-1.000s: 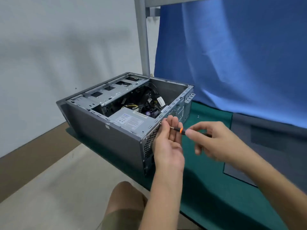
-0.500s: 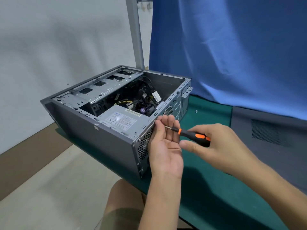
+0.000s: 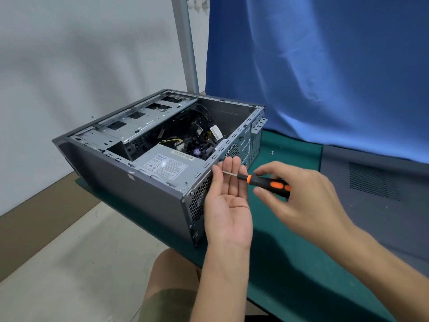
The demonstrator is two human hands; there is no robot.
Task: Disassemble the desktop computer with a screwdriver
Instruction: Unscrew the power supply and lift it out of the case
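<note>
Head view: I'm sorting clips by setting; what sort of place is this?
Probably a makeshift repair bench: an opened desktop computer on a green mat, a blue cloth hung behind.

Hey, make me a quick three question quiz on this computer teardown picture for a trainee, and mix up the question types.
1. True or false: the right hand holds the screwdriver by its handle.
2. The left hand is: A, clenched in a fist; B, open with fingers straight, at the vented rear of the computer case; C, out of view.
3. Fill in: right of the case, a flat grey ____ with a vent grid lies on the work surface.
Key: 1 true; 2 B; 3 panel.
</note>
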